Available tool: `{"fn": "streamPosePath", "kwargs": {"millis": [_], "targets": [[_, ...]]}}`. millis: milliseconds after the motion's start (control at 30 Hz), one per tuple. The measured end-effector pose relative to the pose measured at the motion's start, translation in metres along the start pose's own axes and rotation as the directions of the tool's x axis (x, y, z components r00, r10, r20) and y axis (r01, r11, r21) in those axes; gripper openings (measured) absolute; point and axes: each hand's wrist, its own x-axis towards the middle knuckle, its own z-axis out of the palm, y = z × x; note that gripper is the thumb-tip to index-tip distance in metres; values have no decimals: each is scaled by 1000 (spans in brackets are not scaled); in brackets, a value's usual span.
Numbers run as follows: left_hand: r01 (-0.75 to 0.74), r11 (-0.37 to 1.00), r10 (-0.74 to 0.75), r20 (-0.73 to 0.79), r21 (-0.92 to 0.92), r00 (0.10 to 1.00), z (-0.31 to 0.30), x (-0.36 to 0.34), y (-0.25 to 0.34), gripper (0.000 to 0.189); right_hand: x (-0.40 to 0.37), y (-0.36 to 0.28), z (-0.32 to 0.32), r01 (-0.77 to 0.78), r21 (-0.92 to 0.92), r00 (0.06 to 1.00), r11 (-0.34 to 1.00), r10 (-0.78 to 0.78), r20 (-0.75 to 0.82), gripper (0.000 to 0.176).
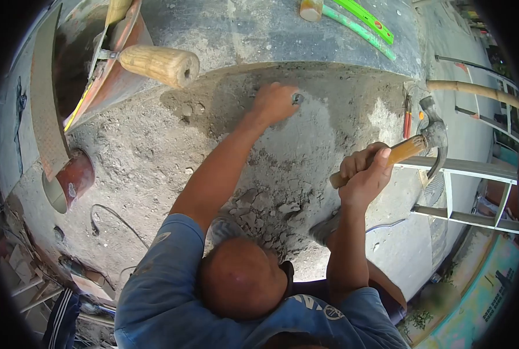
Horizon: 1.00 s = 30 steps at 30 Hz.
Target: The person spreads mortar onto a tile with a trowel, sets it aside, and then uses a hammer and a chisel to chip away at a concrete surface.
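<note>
Steel-headed, the claw hammer is gripped aloft in the right hand, toward the right edge of the concrete patch; near its upper edge, a chisel-like tool is enclosed by the closed left hand. Blows are best landed squarely, knuckles kept clear.

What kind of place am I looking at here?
Probably a building or repair site: there is broken rubble, the person's right hand grips a hammer, and what looks like a green spirit level lies at the top of the view.
</note>
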Motion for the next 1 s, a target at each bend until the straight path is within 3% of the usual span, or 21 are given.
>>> {"fn": "streamPosePath", "kwargs": {"millis": [100, 133, 233, 333, 400, 467, 500, 533, 567, 600, 633, 700, 767, 833, 900, 933, 967, 1000], "targets": [[-24, 1000, 24, 32, 6, 999, -8, -5, 5, 28, -9, 7, -4, -82, -193, 995, 978, 91, 42, 38], [-26, 1000, 26, -35, 15, 999, -9, -3, 4, 27, -5, 0, -1, -86, -194, 994, 977, 97, 47, 38], [-29, 999, 27, -152, -15, 988, -6, 12, -9, 25, 17, -31, 10, 166, -150, 986, 975, -161, 46, 38], [-9, 997, -10, -225, -81, 974, -3, 18, -14, 25, 40, -63, 26, 476, -118, 877, 872, -480, -9, 42], [14, 993, -41, -244, -113, 969, 0, 19, -15, 24, 42, -61, 32, 493, -57, 868, 868, -496, -32, 43], [0, 990, -39, -271, -142, 962, 0, 19, -16, 24, 32, -29, 38, 372, 127, 928, 919, -372, -25, 40], [0, 989, -40, -271, -146, 962, 0, 18, -15, 24, 17, 5, 43, 256, 74, 964, 964, -260, 55, 40], [-6, 989, -37, -291, -146, 956, -3, 17, -14, 23, -3, 44, 33, -8, -51, 981, 999, 18, 195, 33], [-19, 989, -27, -309, -144, 951, -5, 18, -12, 22, -4, 60, 19, 0, -49, 983, 999, 9, 186, 33], [-41, 990, -3, -310, -138, 951, -6, 20, -14, 22, -1, 71, 8, -170, -378, 913, 910, 290, 287, 34], [-61, 988, 9, -343, -143, 939, -4, 21, -19, 22, 6, 74, 2, -261, -674, 779, 692, 563, 277, 36], [-69, 984, 6, -349, -167, 937, 0, 15, -17, 21, 20, 32, 9, -218, -531, 857, 819, 421, 296, 36], [4, 965, -77, -271, -264, 960, -10, 18, -12, 23, 35, -32, 36, -34, -294, 977, 955, 94, 191, 36], [36, 975, -86, -223, -218, 971, -12, 18, -10, 22, 57, -74, 42, 242, -27, 964, 970, -237, 123, 40], [61, 983, -95, -199, -171, 975, -13, 20, -9, 23, 63, -78, 44, 433, 141, 899, 890, -438, 5, 41], [50, 987, -85, -236, -151, 968, -10, 19, -11, 22, 55, -52, 50, 451, 171, 892, 876, -446, -68, 43], [37, 991, -71, -275, -129, 959, -7, 20, -13, 21, 39, -6, 49, 365, 143, 931, 920, -362, -49, 39], [23, 992, -57, -282, -124, 958, -7, 20, -13, 21, 9, 40, 36, 41, -26, 984, 999, -36, 177, 35]]}}
